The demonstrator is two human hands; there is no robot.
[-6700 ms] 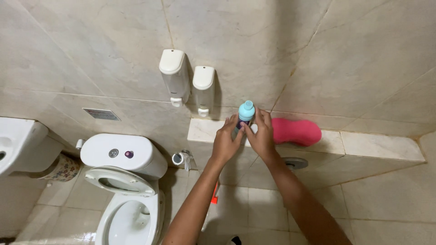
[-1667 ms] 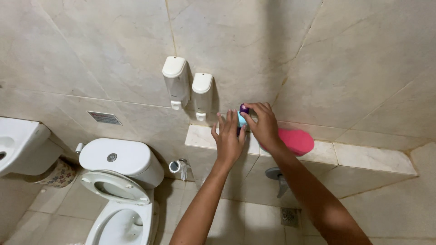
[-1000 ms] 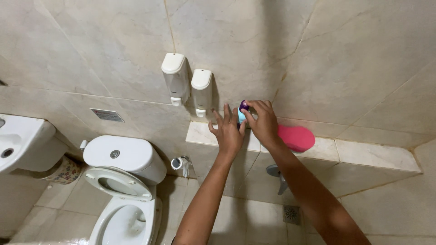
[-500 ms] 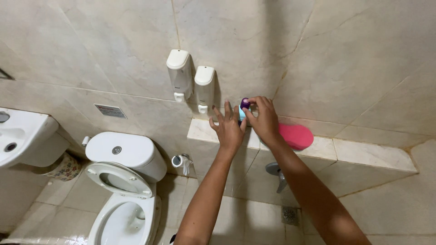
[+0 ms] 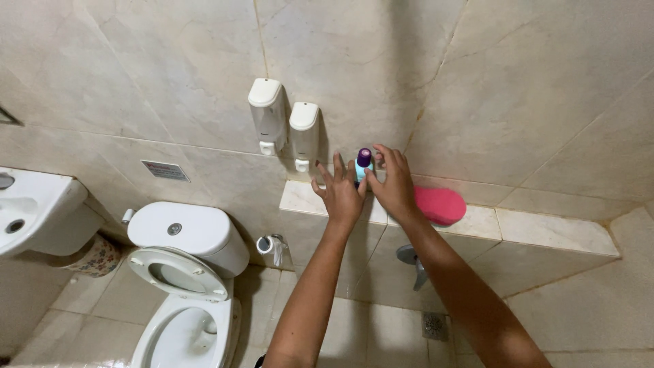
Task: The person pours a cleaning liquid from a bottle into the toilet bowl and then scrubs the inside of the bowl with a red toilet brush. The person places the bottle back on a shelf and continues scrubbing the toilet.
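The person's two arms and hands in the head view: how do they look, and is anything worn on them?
Both forearms are bare as far as the frame shows: no sleeves, gloves, watch or bracelet. The left hand and the right hand are bare too. I see no ring, though the fingers are too small to be sure. The arms are slim and long, entering from the bottom edge.

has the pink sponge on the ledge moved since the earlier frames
No. The pink sponge lies on the tiled ledge just right of the right hand, as before; only the camera shifted.
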